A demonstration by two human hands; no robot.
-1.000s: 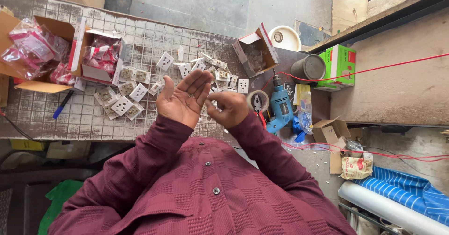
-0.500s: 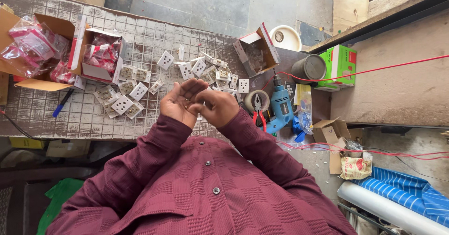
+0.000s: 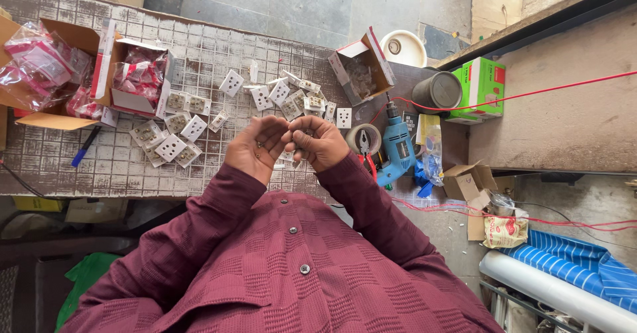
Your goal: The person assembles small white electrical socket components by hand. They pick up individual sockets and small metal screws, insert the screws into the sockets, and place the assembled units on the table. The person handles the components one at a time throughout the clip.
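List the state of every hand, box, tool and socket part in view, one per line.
left hand: cupped palm up, small screws in it.
right hand: curled shut, touching the left; contents hidden.
white socket plates: loose, scattered on the table.
small cardboard box: open, tipped on its side.
box of red packets: open, filled.
blue drill: lying flat, unheld.
tape roll: lying flat.
blue pen: lying on the table.

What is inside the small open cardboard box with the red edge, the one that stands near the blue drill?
Inside the small open cardboard box with the red edge lies a clear plastic bag of small pale parts. Their kind is too small to tell, and the bag covers the box bottom. The blue electric drill lies beside it.
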